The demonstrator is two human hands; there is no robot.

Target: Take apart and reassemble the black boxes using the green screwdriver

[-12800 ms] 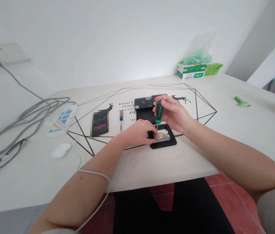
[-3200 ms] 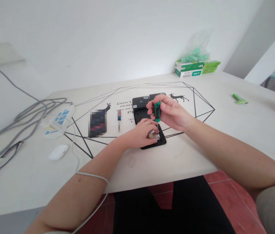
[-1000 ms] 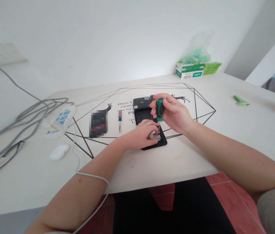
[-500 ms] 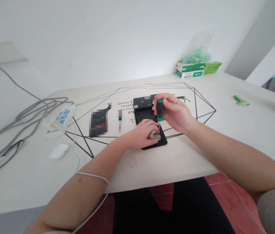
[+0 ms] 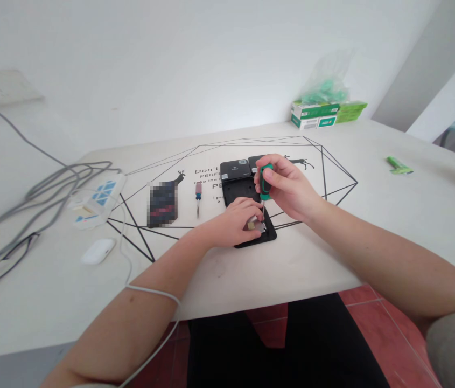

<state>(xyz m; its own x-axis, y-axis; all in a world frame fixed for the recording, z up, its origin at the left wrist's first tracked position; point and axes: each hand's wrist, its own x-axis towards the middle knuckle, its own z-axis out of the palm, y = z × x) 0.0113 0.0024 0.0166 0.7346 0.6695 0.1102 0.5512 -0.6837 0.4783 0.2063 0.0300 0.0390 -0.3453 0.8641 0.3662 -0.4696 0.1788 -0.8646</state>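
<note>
My right hand (image 5: 287, 178) is wrapped round a screwdriver (image 5: 266, 183) with a green and black handle, its shaft pointing down. The tip meets a small silvery part (image 5: 260, 226) lying in a flat black plastic casing (image 5: 271, 234) near the table's front. With thumb and fingers on either side of that part, my left hand (image 5: 235, 222) steadies it; some of it is hidden under the fingers. Behind, joined or touching, lies another open black casing half (image 5: 237, 191). A black case with labels (image 5: 235, 170) and a second one (image 5: 253, 163), partly covered by my right hand, lie farther back.
Left of the casings lie a second screwdriver (image 5: 198, 196) and a blurred-out dark object (image 5: 162, 205). A power strip (image 5: 104, 199), grey cables (image 5: 49, 186) and a white earbud case (image 5: 98, 251) are farther left. Boxes (image 5: 316, 112) and a green packet (image 5: 399, 165) stand at right.
The screwdriver handle has turned slightly in my right hand, and the fingers have shifted a little. My left hand and the casing stay in place.
</note>
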